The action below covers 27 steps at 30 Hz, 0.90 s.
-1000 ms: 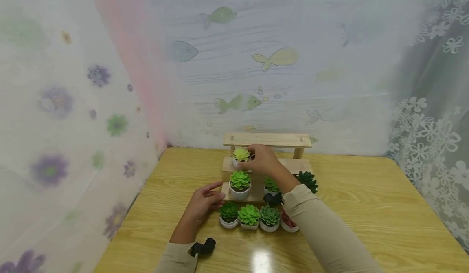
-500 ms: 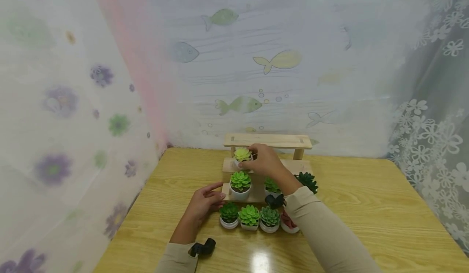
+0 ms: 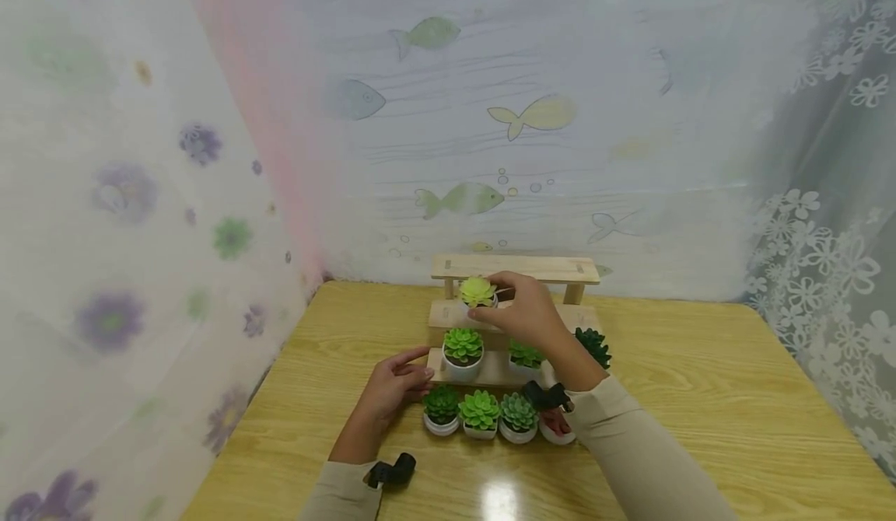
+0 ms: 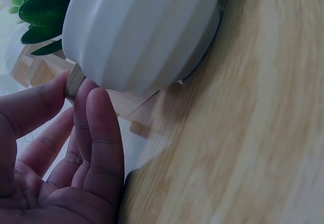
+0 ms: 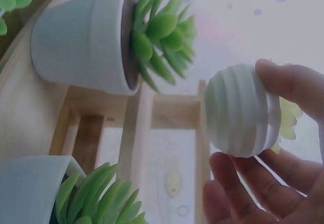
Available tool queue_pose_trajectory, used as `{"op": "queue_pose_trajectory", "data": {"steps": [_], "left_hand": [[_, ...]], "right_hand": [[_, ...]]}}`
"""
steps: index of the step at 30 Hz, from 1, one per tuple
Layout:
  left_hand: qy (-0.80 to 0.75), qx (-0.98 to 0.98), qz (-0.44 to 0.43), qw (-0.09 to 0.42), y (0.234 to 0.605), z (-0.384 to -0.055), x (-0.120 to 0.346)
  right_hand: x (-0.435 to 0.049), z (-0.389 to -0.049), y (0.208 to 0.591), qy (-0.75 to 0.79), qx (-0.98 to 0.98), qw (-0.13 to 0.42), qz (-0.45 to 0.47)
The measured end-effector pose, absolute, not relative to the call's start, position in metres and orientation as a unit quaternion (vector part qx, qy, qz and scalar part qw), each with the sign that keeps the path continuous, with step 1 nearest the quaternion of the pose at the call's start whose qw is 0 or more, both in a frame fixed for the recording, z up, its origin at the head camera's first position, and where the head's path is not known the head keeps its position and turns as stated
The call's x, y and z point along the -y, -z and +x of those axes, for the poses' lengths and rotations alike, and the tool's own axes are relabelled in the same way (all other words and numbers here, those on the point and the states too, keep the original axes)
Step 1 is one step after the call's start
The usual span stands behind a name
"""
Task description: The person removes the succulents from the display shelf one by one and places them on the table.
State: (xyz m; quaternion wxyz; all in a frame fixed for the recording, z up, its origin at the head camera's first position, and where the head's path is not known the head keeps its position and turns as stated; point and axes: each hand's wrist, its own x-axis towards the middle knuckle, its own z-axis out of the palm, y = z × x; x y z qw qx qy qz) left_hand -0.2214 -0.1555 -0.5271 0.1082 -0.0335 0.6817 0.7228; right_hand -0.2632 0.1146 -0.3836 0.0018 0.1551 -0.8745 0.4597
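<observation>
My right hand (image 3: 526,311) holds a potted succulent (image 3: 477,291) with yellow-green leaves, in front of the middle tier of a wooden stepped shelf (image 3: 514,266). In the right wrist view, thumb and fingers grip its ribbed white pot (image 5: 243,113) near the rim, and the pot's base shows apart from the shelf boards. At the shelf's lower left corner, my left hand (image 3: 389,381) pinches the end of the bottom board (image 4: 74,82) between thumb and finger. A bright green succulent (image 3: 463,350) stands on that board, close to the left hand.
Also on the bottom tier are a green succulent (image 3: 525,354) and a dark green one (image 3: 593,345), partly behind the right arm. Several potted succulents (image 3: 480,412) line the wooden table (image 3: 700,396) before the shelf. A patterned curtain (image 3: 560,62) hangs behind.
My right hand has shifted slightly to the right along the middle tier with the yellow-green succulent. The left hand stays at the board's end.
</observation>
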Motion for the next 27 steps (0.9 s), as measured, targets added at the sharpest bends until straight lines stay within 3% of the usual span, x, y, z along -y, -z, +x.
{"op": "queue_pose_trajectory", "data": {"steps": [10, 27], "left_hand": [[-0.720, -0.685, -0.037, 0.109, 0.527, -0.223, 0.155], [-0.721, -0.684, -0.030, 0.107, 0.526, -0.221, 0.156]], "right_hand": [[-0.127, -0.232, 0.388, -0.489, 0.856, 0.033, 0.165], [-0.124, -0.177, 0.410, -0.512, 0.848, -0.023, 0.136]]}}
